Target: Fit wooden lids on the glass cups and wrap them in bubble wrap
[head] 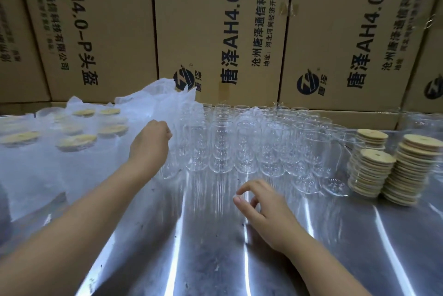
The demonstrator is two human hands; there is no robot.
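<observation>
Curled at the wrap [155, 101] edge beside the packed cups [247, 144], my left hand [149, 144] hides its grip; my right hand [262, 202] hovers loose, empty, lids [407, 171] stacked far right. Tugging wrap hastily could, I judge, topple the nearest cups.

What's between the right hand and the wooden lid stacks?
Head view: the nearest glass cups at the block's right corner stand between the right hand and the lid stacks. Nearer the camera, there is only bare steel table.

Upright glass cups [249, 147] — wooden lids [407, 171] stacked beside — bubble wrap [153, 101] at left.
</observation>
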